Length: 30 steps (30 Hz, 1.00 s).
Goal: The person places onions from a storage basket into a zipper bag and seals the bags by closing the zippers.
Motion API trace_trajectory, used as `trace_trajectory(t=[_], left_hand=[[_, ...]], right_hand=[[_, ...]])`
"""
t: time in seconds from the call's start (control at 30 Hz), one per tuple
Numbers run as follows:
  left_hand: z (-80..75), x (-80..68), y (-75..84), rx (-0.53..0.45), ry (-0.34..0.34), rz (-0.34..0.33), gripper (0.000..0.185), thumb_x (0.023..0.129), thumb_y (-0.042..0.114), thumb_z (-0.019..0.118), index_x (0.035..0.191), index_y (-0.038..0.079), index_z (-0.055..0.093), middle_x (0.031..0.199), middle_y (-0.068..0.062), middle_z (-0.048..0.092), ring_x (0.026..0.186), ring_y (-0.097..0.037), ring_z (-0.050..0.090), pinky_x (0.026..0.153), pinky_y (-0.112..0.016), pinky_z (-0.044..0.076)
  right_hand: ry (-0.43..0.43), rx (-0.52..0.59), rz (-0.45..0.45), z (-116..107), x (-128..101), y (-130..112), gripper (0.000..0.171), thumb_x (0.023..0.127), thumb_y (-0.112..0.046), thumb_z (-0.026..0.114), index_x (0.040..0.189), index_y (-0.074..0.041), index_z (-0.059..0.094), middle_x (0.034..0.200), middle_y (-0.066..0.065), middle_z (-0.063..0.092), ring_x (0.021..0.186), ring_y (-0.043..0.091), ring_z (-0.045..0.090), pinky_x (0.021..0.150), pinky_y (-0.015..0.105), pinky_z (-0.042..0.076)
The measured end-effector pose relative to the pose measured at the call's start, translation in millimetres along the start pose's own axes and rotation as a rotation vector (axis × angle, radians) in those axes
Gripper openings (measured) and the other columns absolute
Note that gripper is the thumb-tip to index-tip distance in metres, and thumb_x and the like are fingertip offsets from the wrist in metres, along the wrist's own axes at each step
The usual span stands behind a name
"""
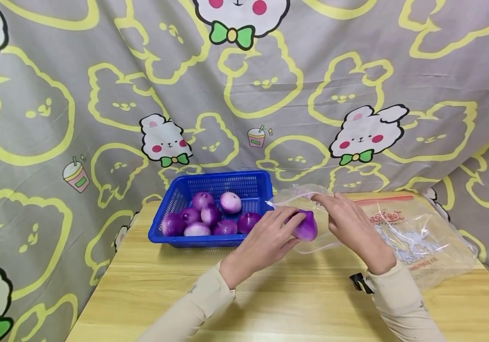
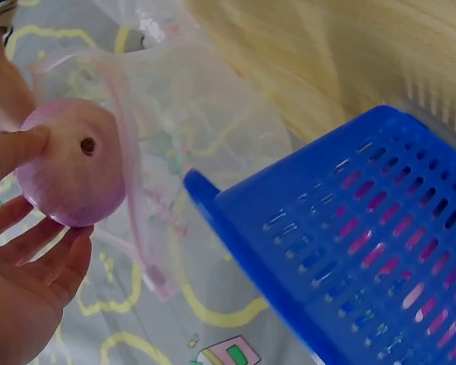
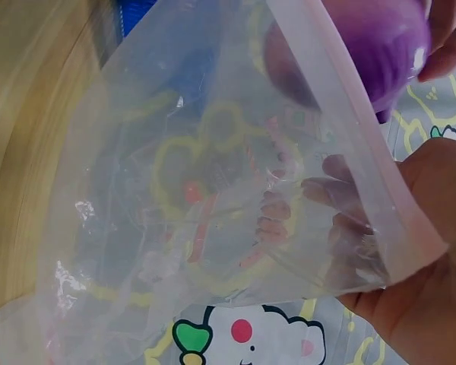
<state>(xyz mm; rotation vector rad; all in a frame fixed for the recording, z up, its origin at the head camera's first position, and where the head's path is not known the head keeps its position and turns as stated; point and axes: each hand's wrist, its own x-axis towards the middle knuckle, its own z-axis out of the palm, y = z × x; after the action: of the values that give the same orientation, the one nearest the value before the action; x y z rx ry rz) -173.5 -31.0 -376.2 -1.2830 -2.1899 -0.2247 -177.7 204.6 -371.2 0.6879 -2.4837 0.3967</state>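
Observation:
A purple onion [image 1: 306,228] is gripped between the thumb and fingers of my left hand [image 1: 267,232], at the mouth of a clear zip bag [image 3: 137,198]. In the left wrist view the onion [image 2: 72,163] shows its pale end with a small dark spot. My right hand [image 1: 353,228] holds the bag's rim on the right side, and the mouth stands apart. Through the plastic, the right wrist view shows some of that hand's fingers [image 3: 338,190]. Part of the onion [image 3: 387,46] appears behind the bag's edge there.
Left of the bag stands a blue perforated basket [image 1: 248,184] with several purple and whitish onions [image 1: 225,227]. A second clear printed bag [image 1: 424,242] with a red zip strip lies flat at the right of the wooden table [image 1: 278,299]. Behind hangs a grey cartoon-patterned curtain [image 1: 210,95].

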Motion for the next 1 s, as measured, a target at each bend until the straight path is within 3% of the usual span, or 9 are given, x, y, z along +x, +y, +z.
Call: trace_trajectory(t=[0.37,0.8,1.0], left_hand=[[21.4,3.7,5.8,0.057,-0.059,0.01,0.044,0.091,0.028,0.073,0.128,0.01,0.058,0.126,-0.005,0.06,0.118,-0.021,0.056,0.105,-0.031,0.043],[26.6,2.8,8.5,0.122,-0.112,-0.013,0.04,0.089,0.032,0.073,0.122,0.013,0.06,0.114,-0.001,0.062,0.102,-0.018,0.059,0.092,-0.029,0.048],[27.4,1.9,8.5,0.157,-0.131,-0.022,0.047,0.088,0.036,0.074,0.126,0.014,0.058,0.119,-0.004,0.059,0.101,-0.021,0.058,0.093,-0.031,0.049]], right_hand=[[0.054,0.008,-0.057,0,-1,1,0.052,0.078,0.018,0.05,0.122,-0.004,0.065,0.102,0.01,0.07,0.069,0.018,0.048,0.053,0.026,0.035],[0.042,0.02,-0.026,-4,0,1,0.049,0.08,0.017,0.047,0.12,-0.005,0.066,0.1,0.011,0.069,0.071,0.019,0.048,0.054,0.029,0.038],[0.022,0.026,-0.012,-6,0,1,0.052,0.08,0.017,0.049,0.123,-0.006,0.065,0.102,0.012,0.07,0.072,0.021,0.049,0.056,0.031,0.04]])
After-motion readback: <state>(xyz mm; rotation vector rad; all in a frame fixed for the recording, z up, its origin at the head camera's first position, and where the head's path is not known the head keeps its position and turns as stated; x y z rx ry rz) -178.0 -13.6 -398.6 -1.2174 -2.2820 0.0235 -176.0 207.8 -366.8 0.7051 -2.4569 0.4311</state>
